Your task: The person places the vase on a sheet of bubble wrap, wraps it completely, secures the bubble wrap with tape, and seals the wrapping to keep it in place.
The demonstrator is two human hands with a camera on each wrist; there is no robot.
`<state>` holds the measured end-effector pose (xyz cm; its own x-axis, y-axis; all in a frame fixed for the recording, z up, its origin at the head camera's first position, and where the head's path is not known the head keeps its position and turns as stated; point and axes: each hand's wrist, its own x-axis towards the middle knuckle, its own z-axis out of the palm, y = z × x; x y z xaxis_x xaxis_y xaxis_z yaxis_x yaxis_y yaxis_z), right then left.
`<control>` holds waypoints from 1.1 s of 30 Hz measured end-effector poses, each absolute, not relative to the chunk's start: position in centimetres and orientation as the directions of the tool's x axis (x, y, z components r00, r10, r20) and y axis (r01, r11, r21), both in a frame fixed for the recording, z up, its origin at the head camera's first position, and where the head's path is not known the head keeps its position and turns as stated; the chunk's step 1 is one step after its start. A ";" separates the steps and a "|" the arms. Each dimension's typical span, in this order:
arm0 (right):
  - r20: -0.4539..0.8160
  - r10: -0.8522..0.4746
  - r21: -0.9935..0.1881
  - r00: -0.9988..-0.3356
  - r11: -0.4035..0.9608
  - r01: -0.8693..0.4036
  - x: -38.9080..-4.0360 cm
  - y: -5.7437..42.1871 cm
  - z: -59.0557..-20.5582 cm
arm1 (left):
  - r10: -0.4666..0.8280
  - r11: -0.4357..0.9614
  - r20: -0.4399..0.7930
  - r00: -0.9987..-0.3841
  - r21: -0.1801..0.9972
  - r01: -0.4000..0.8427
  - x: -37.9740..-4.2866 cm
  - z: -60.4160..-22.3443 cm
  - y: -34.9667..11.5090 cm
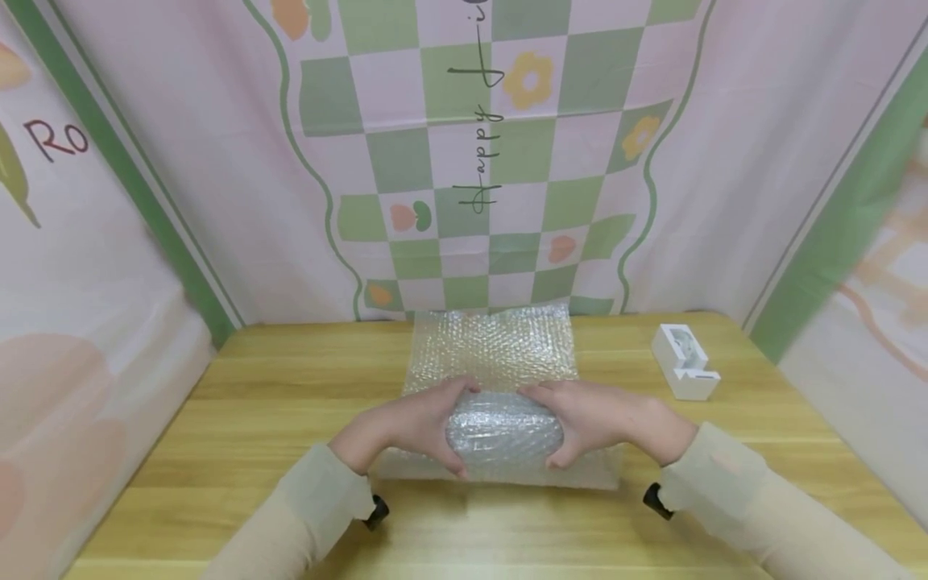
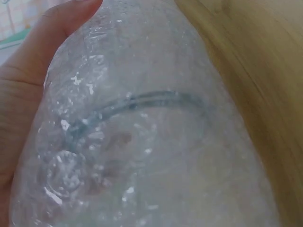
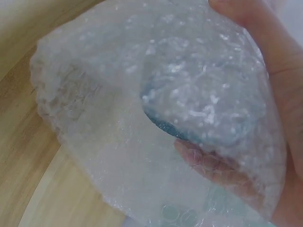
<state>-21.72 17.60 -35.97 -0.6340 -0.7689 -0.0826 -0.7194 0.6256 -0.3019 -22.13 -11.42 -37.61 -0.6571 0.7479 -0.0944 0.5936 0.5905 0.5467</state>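
Note:
A roll of clear bubble wrap [image 1: 503, 427] lies crosswise on the table between both hands. My left hand [image 1: 424, 423] grips its left end, thumb on the near side and fingers over the top. At the right end, my right hand [image 1: 594, 415] holds it the same way. The unrolled bubble wrap sheet [image 1: 500, 346] runs back to the table's far edge. Through the layers, the right wrist view shows a blue-green rim [image 3: 165, 126] of something inside. A similar curved band [image 2: 151, 100] shows in the left wrist view; the object's kind is hidden.
A white tape dispenser [image 1: 685, 362] stands at the back right of the wooden table [image 1: 290, 387]. Behind the table hangs a checkered cloth [image 1: 464, 161], and printed curtains [image 1: 109, 242] border both sides.

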 end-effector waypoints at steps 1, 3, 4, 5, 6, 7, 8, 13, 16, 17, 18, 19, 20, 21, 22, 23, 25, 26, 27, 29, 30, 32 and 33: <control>-0.083 -0.769 -0.303 -0.634 0.626 -0.719 -21.7 17.5 -36.0 | 0.746 0.600 -0.079 -0.661 0.510 0.617 -22.1 -37.6 -11.5; -0.084 -0.766 -0.303 -0.638 0.629 -0.716 -21.8 17.5 -36.1 | 0.739 0.625 -0.050 -0.671 0.423 0.656 -22.1 -37.5 -11.6; -0.086 -0.765 -0.304 -0.638 0.630 -0.714 -21.8 17.5 -36.1 | 0.738 0.634 -0.035 -0.674 0.378 0.674 -22.0 -37.4 -11.6; -0.087 -0.764 -0.307 -0.639 0.631 -0.713 -21.8 17.5 -36.1 | 0.737 0.641 -0.021 -0.676 0.338 0.689 -22.0 -37.3 -11.6; -0.089 -0.763 -0.308 -0.640 0.632 -0.711 -21.8 17.6 -36.1 | 0.738 0.644 -0.008 -0.675 0.306 0.701 -21.9 -37.2 -11.6; -0.092 -0.762 -0.311 -0.642 0.634 -0.708 -21.9 17.6 -36.1 | 0.739 0.646 0.000 -0.673 0.284 0.709 -21.8 -37.1 -11.6; -0.093 -0.760 -0.314 -0.643 0.635 -0.705 -21.9 17.6 -36.1 | 0.741 0.645 0.003 -0.672 0.274 0.713 -21.7 -37.0 -11.6; -0.090 -0.770 -0.333 -0.631 0.620 -0.710 -22.1 17.5 -36.1 | 0.740 0.650 -0.013 -0.673 0.272 0.709 -21.4 -36.8 -11.6; -0.099 -0.766 -0.344 -0.636 0.626 -0.700 -22.3 17.5 -36.2 | 0.734 0.658 -0.031 -0.678 0.275 0.701 -21.2 -36.7 -11.5; -0.102 -0.763 -0.348 -0.638 0.628 -0.696 -22.3 17.5 -36.2 | 0.732 0.662 -0.038 -0.680 0.276 0.697 -21.1 -36.6 -11.4; -0.105 -0.761 -0.354 -0.640 0.630 -0.691 -22.4 17.5 -36.3 | 0.731 0.665 -0.043 -0.681 0.272 0.696 -21.0 -36.6 -11.4; -0.109 -0.759 -0.359 -0.642 0.632 -0.686 -22.4 17.6 -36.3 | 0.727 0.670 -0.048 -0.685 0.268 0.693 -20.9 -36.6 -11.3; -0.112 -0.757 -0.366 -0.644 0.634 -0.682 -22.5 17.6 -36.4 | 0.724 0.674 -0.051 -0.688 0.262 0.691 -20.7 -36.5 -11.3; -0.113 -0.758 -0.371 -0.643 0.632 -0.680 -22.6 17.6 -36.4 | 0.720 0.679 -0.053 -0.692 0.258 0.687 -20.6 -36.6 -11.3; -0.115 -0.758 -0.379 -0.642 0.631 -0.678 -22.6 17.6 -36.4 | 0.717 0.683 -0.053 -0.695 0.253 0.685 -20.4 -36.6 -11.3; -0.118 -0.758 -0.386 -0.641 0.630 -0.674 -22.7 17.6 -36.4 | 0.715 0.685 -0.050 -0.697 0.247 0.685 -20.3 -36.7 -11.3; -0.125 -0.757 -0.400 -0.642 0.630 -0.665 -22.8 17.6 -36.5 | 0.713 0.687 -0.042 -0.700 0.244 0.684 -20.1 -36.8 -11.3; -0.128 -0.755 -0.404 -0.643 0.632 -0.662 -22.8 17.6 -36.5 | 0.712 0.687 -0.040 -0.701 0.247 0.683 -20.1 -36.9 -11.3; -0.132 -0.754 -0.406 -0.644 0.633 -0.659 -22.9 17.7 -36.5 | 0.710 0.688 -0.036 -0.704 0.253 0.680 -20.1 -37.0 -11.3; -0.139 -0.752 -0.412 -0.644 0.635 -0.653 -23.0 17.7 -36.5 | 0.709 0.685 -0.031 -0.704 0.263 0.679 -20.1 -37.2 -11.3; -0.144 -0.751 -0.411 -0.645 0.638 -0.651 -23.1 17.7 -36.5 | 0.709 0.685 -0.028 -0.705 0.264 0.679 -20.1 -37.3 -11.3; -0.151 -0.747 -0.409 -0.647 0.643 -0.647 -23.2 17.7 -36.4 | 0.710 0.683 -0.020 -0.704 0.265 0.681 -20.2 -37.5 -11.3; -0.155 -0.746 -0.409 -0.648 0.646 -0.645 -23.2 17.7 -36.5 | 0.712 0.679 -0.012 -0.702 0.267 0.684 -20.3 -37.6 -11.3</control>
